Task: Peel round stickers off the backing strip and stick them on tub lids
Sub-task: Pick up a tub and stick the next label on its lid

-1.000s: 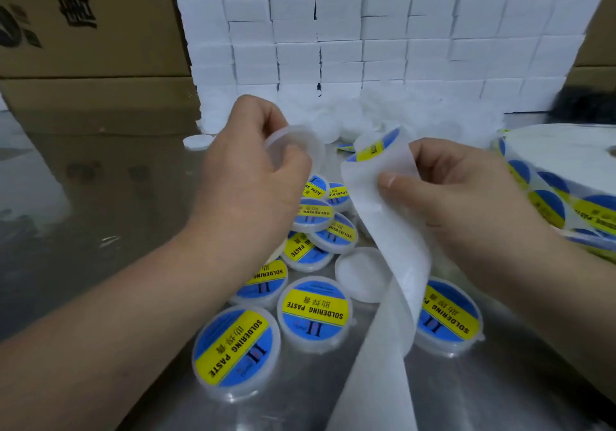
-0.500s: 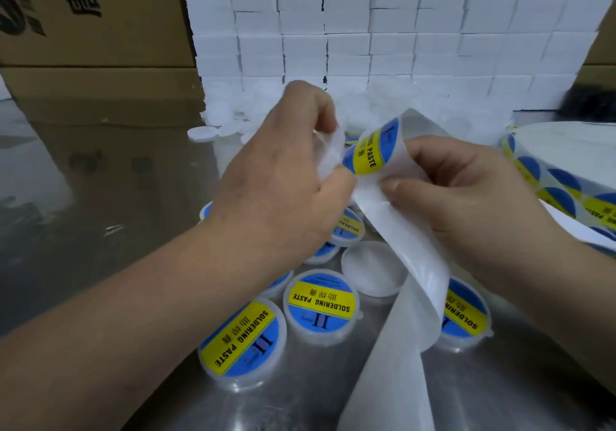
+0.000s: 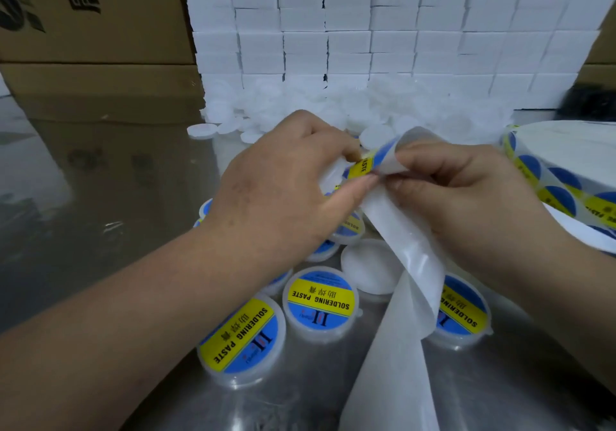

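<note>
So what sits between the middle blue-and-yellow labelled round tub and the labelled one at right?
Head view: the translucent white paper backing strip hangs down across that gap.

Bright, soft-focus frame; glare on table [image 3: 100, 197]; edges bowed.

bare tabletop [image 3: 100, 197] left, tubs [image 3: 321, 300] crowding centre

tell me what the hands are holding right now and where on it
The left hand pinches the round sticker by its left edge. The right hand pinches the backing strip at its fold, right beside that sticker.
</note>
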{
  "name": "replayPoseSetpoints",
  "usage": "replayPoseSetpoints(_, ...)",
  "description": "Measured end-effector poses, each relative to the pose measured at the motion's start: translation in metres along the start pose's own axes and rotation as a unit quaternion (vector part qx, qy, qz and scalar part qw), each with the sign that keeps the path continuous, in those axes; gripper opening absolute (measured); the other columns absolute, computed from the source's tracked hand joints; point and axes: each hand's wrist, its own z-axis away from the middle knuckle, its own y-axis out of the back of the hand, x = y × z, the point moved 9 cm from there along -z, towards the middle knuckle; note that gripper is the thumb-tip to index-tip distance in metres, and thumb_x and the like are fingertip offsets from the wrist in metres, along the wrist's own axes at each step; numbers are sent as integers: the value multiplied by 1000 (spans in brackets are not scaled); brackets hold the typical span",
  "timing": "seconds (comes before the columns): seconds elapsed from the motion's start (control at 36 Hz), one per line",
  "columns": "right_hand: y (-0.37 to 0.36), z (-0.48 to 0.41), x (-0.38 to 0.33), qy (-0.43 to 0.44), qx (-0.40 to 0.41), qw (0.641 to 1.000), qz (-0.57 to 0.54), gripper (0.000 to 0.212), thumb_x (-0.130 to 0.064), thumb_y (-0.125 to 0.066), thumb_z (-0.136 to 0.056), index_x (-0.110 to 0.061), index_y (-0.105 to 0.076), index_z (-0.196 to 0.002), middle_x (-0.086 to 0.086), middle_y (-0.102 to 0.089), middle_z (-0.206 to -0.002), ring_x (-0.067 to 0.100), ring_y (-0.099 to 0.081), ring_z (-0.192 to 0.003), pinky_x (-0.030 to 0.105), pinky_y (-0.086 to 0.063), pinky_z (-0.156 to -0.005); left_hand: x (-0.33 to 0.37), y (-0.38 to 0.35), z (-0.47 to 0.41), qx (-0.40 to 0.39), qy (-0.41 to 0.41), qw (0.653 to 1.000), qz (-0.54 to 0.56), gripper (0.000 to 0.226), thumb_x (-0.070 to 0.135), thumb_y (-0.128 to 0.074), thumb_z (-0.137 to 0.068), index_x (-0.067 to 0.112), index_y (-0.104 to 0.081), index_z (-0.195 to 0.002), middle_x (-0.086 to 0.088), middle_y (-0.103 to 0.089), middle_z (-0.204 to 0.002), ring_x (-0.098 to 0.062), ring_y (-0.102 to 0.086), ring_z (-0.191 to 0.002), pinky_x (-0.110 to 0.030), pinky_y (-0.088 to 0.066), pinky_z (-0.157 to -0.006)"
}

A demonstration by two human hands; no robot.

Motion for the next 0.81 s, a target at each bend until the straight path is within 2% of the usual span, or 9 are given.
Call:
replayPoseSetpoints(0.11,3,0,-4,15,12,1000,12,38,-1,-58,-83,-35,-71,-74,-22,-68,-69,-8,-61,-63,8,-46,-57,-23,11,-3,56,103,990,75,10,50,-56,-76,40,-56,-74,12,-56,-83,0,-49,-76,-11,-36,-63)
replayPoseSetpoints(0.22,14,-1,0,9,53,998,22,41,-6,-59,-82,-43,-52,-99,-15,-67,-79,3,-64,-68,23,-50,-62,-52,21,-1,129,198,964,122,20,46,-56,-83,33,-55,-69,21,-52,-62,6,-47,-56,-8,-32,-48)
replayPoseSetpoints(0.28,22,0,-2,22,95,994,58,50,-9,-59,-80,-50,-41,-103,-14,-62,-85,5,-62,-68,25,-49,-61,-61,20,-1,139,224,954,139,24,45,-53,-87,27,-56,-72,16,-52,-60,5,-45,-50,-7,-32,-44)
replayPoseSetpoints(0.39,37,5,-15,77,166,973,141,64,-12,-58,-76,-59,-31,-109,-23,-53,-96,5,-57,-63,12,-45,-54,-80,21,2,166,284,924,194,28,49,-49,-87,26,-56,-73,4,-54,-69,-3,-44,-49,-13,-34,-40)
replayPoseSetpoints(0.5,37,7,-30,136,189,952,198,61,-8,-56,-74,-52,-40,-113,-22,-44,-113,-8,-51,-78,3,-38,-67,-65,21,0,146,234,946,168,25,50,-55,-84,28,-51,-73,10,-51,-67,-2,-45,-50,-13,-34,-45)
replayPoseSetpoints(0.61,23,7,-37,171,132,954,209,47,4,-50,-74,-41,-56,-84,-24,-54,-89,-15,-51,-81,1,-35,-70,-45,19,3,120,182,970,109,25,59,-57,-75,36,-47,-77,13,-54,-84,1,-50,-71,-10,-38,-58)
replayPoseSetpoints(0.67,18,5,-26,113,100,975,166,45,-1,-50,-74,-44,-61,-69,-20,-62,-67,-13,-54,-70,2,-36,-62,-40,20,3,121,167,973,102,25,60,-54,-71,39,-44,-78,12,-54,-88,-6,-52,-79,-19,-40,-65)
replayPoseSetpoints(0.72,15,3,-13,41,76,992,95,28,-13,-55,-73,-33,-69,-59,-19,-66,-65,-9,-58,-65,5,-40,-55,-37,21,3,124,157,975,100,25,59,-56,-70,41,-43,-80,12,-52,-86,-9,-51,-81,-19,-39,-65)
replayPoseSetpoints(0.81,16,1,-6,-8,61,998,2,21,-37,-53,-70,-30,-73,-69,-13,-70,-69,-1,-63,-67,13,-47,-57,-31,22,4,121,132,981,80,28,57,-58,-68,41,-42,-84,18,-47,-86,-3,-50,-81,-14,-39,-66)
